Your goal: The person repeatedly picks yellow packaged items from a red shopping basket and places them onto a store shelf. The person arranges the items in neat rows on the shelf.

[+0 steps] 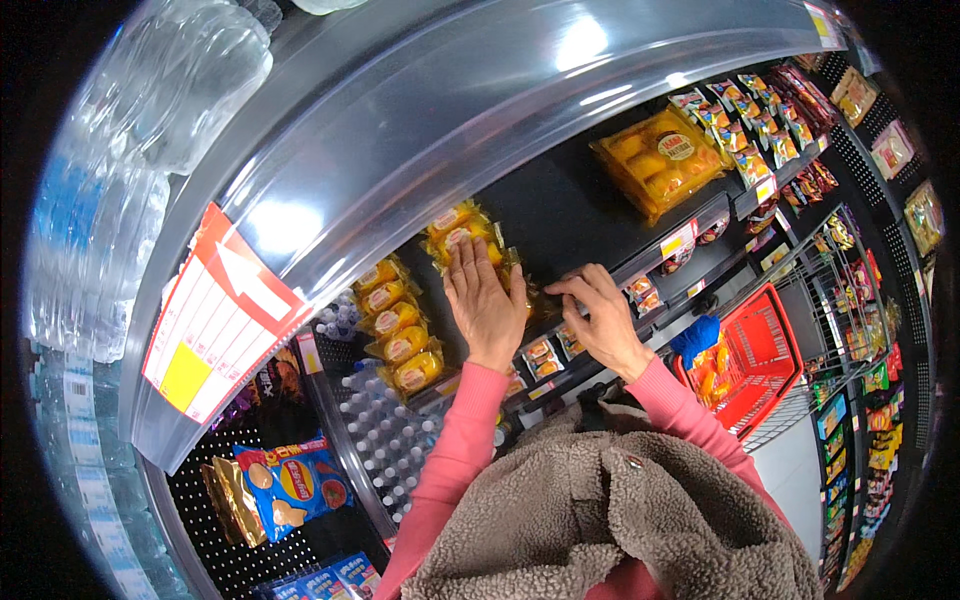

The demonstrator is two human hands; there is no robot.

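Note:
My left hand [487,307] lies flat over a row of small yellow packaged cakes [448,219], its thumb spread to the side. The fingers press on the clear wrappers and hide part of the row. Just right of that row's front end is my right hand [600,319], with bent fingers and nothing visibly held. Whether its fingertips touch the nearest wrapper, I cannot tell. A second row of the same yellow cakes [399,321] stands to the left on the black shelf [555,202]. Farther right on this shelf sits a large clear bag of yellow cakes [660,161].
A grey upper shelf edge [450,105] with a red-and-white price sign [225,315] overhangs the cakes. Shrink-wrapped water bottles [172,82] stand at left. Below are blue chip bags [296,484] and many capped bottles [382,427]. A red shopping basket [780,330] rests in a wire cart [840,300].

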